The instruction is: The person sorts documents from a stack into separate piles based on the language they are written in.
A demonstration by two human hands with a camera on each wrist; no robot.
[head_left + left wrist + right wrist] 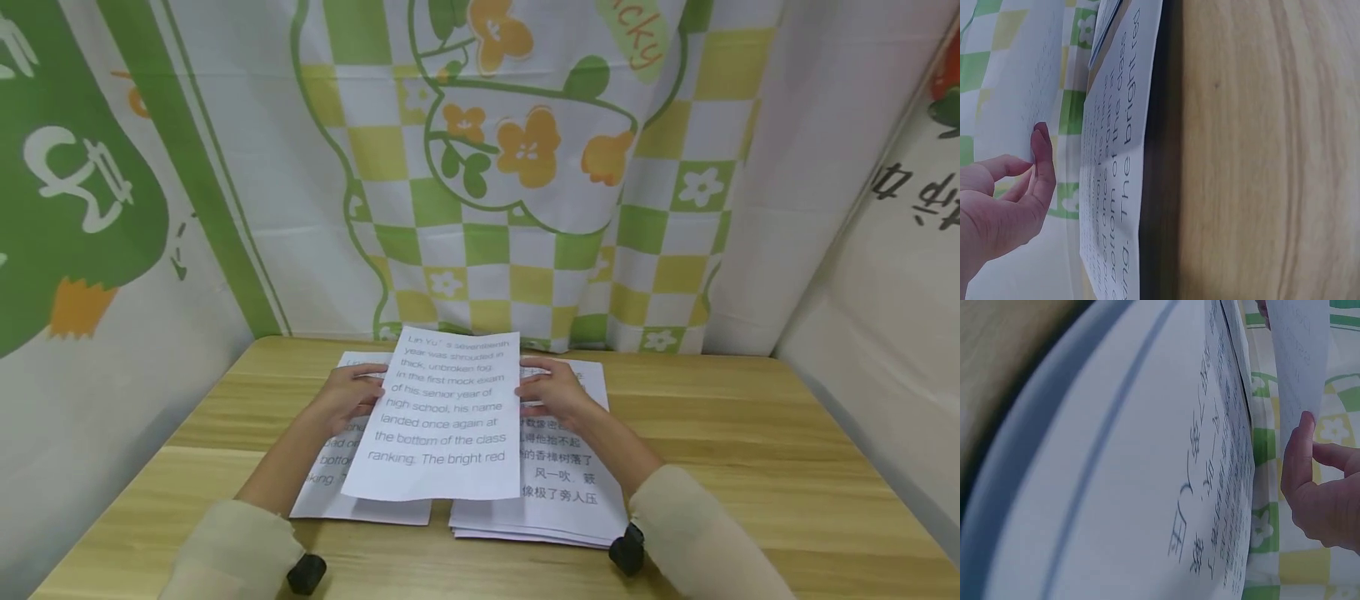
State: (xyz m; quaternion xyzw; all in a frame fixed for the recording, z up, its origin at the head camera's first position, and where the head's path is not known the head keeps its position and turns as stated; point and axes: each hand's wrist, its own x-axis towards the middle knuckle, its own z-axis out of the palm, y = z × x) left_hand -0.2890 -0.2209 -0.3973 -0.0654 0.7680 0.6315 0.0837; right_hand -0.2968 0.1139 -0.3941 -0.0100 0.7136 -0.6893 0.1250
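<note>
One left hand point(348, 396) and one right hand point(557, 390) held apart, a smooth printed sheet point(442, 417) pinched at its side edges, raised above flat paper point(360, 504) and a layered stack point(540, 523), wood-grained table point(712, 442), creased checkered cloth point(480, 250) hung behind.

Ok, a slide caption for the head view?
Left fingers and right fingers hold one English text sheet above a second English sheet and stacked Chinese pages.
</note>
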